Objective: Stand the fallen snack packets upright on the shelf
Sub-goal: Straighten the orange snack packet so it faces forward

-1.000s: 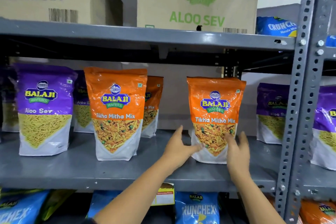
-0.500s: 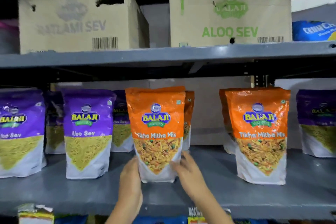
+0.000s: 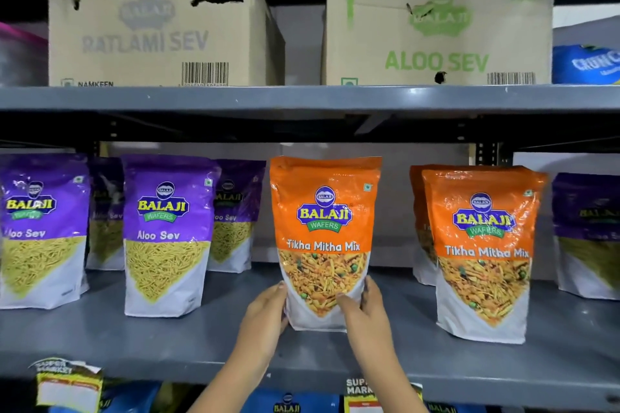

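An orange Tikha Mitha Mix packet (image 3: pixel 323 228) stands upright in the middle of the grey shelf (image 3: pixel 167 345). My left hand (image 3: pixel 266 315) grips its lower left edge and my right hand (image 3: pixel 364 308) grips its lower right edge. A second orange packet (image 3: pixel 483 245) stands upright to the right, with another one partly hidden behind it. Purple Aloo Sev packets (image 3: pixel 166 231) stand upright to the left, in a front and a back row. No packet in view lies flat.
Two cardboard boxes, Ratlami Sev (image 3: pixel 151 30) and Aloo Sev (image 3: pixel 436 30), sit on the shelf above. A purple packet (image 3: pixel 587 231) stands at the far right. Price tags (image 3: pixel 68 386) hang on the shelf's front edge, with blue packets below.
The view has shifted left from the right orange packet to the middle one. Both my hands have closed on the middle packet's lower edges, and the packet behind it no longer shows.
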The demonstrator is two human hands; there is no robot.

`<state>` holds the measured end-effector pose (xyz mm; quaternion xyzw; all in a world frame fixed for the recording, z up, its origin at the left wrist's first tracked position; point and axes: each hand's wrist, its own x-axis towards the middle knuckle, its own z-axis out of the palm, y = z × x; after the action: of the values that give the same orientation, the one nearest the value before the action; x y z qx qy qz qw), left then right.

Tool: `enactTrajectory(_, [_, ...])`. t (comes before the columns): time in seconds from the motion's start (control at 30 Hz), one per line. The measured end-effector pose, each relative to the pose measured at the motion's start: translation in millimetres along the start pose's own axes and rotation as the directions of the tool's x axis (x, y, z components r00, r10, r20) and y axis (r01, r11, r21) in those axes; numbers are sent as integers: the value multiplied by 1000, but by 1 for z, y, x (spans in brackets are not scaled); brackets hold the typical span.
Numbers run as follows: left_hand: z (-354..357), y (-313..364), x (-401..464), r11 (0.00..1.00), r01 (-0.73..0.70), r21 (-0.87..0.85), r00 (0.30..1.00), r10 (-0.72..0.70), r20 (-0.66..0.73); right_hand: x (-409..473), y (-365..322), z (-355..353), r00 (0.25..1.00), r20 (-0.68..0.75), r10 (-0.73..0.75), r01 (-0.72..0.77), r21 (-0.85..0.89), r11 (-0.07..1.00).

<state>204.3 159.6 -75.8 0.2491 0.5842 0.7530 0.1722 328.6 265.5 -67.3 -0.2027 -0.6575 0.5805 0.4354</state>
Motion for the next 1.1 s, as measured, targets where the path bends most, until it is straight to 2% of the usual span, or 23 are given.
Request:
enactTrajectory(0.07, [-4,3,-2,999,-32,5,999,32,-44,-5,-3,0,998,-57,-2,6,59,998])
enactTrajectory(0.13, [-18,8,-8,991,-135,22,978,137,-158,-14,-4,2,981,-177,-78,95,88,992])
enactTrajectory(0.2, [-47,22,-13,953,-297,60,905,300,-302,-26,-7,12,943,-263,-205,228,59,972])
enactTrajectory(0.3, [-111,47,-6,913,-399,91,784,391,-483,-39,-7,52,942,-185,-281,295,51,954])
enactTrajectory(0.37, [-153,58,7,927,-371,53,781,343,-522,-41,-9,92,965,-52,-258,261,70,963])
enactTrajectory(0.47, [-201,62,31,955,-267,127,818,294,-495,-34,-6,157,974,185,-131,121,66,991])
enactTrajectory(0.57, [-253,62,62,974,-172,149,872,220,-437,-30,-1,233,920,388,-54,41,40,998])
enactTrajectory(0.6, [-264,60,70,977,-147,157,896,199,-398,-26,0,255,918,397,-22,0,54,999])
enactTrajectory(0.67, [-246,49,65,973,-134,185,921,191,-338,-15,0,254,916,400,-11,-5,39,999])
enactTrajectory(0.77, [-225,38,53,966,-138,219,916,209,-343,-6,6,237,915,403,-18,21,-4,1000])
enactTrajectory(0.83, [-225,39,53,968,-123,217,916,195,-351,-5,8,232,928,372,-15,13,8,1000])
enactTrajectory(1.03, [-225,34,55,985,-120,125,961,147,-233,-5,17,229,974,227,22,-17,-24,1000])
enactTrajectory(1.1, [-225,34,54,980,-127,155,961,161,-226,-6,18,230,978,206,22,-12,-52,999])
